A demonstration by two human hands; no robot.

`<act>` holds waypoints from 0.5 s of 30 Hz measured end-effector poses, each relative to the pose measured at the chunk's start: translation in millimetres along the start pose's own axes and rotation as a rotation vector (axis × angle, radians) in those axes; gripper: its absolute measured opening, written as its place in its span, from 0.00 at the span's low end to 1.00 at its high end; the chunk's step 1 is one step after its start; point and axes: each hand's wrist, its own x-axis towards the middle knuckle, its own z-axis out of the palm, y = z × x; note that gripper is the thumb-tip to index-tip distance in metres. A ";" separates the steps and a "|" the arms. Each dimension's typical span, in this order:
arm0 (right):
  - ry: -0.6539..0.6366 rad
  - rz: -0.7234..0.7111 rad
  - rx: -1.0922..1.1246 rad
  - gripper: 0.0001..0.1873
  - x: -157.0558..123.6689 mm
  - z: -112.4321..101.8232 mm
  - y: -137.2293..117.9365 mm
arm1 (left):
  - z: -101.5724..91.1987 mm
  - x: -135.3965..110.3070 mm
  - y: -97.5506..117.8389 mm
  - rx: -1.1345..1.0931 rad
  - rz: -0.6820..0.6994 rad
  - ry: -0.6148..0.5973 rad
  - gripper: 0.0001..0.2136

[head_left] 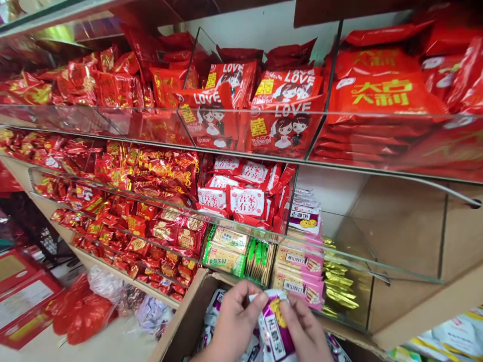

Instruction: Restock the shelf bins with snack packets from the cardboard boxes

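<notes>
Between my two hands is a purple-and-white snack packet point(277, 329) with a yellow biscuit picture on it. My left hand point(239, 319) pinches its upper left edge with thumb and fingers. On the other side, my right hand point(302, 327) grips the packet's right edge. Both hands are above an open cardboard box point(183, 327) that holds more purple-and-white packets point(213, 306). A stack of similar packets point(305, 216) stands in the shelf bin behind, beside pink biscuit packs point(298, 281).
Glass-fronted shelves point(241, 151) rise ahead, filled with red sweet packets. Green biscuit packs point(226, 249) and gold-wrapped packs point(339, 281) sit low, near the box. A white cable point(433, 183) runs along the right shelf edge. Red plastic bags point(83, 311) lie at lower left.
</notes>
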 end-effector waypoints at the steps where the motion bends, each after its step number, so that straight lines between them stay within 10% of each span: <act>1: 0.016 -0.034 -0.049 0.22 4.0 -3.8 -6.5 | 3.2 1.3 6.5 -0.015 0.013 0.010 0.15; 8: -0.063 -0.331 -0.457 0.15 14.0 -29.8 -32.3 | 4.1 13.9 31.6 0.009 0.050 -0.276 0.13; 15: 0.196 -0.079 -0.184 0.20 10.7 -22.2 -21.4 | 17.7 10.4 15.2 -0.081 0.112 0.026 0.12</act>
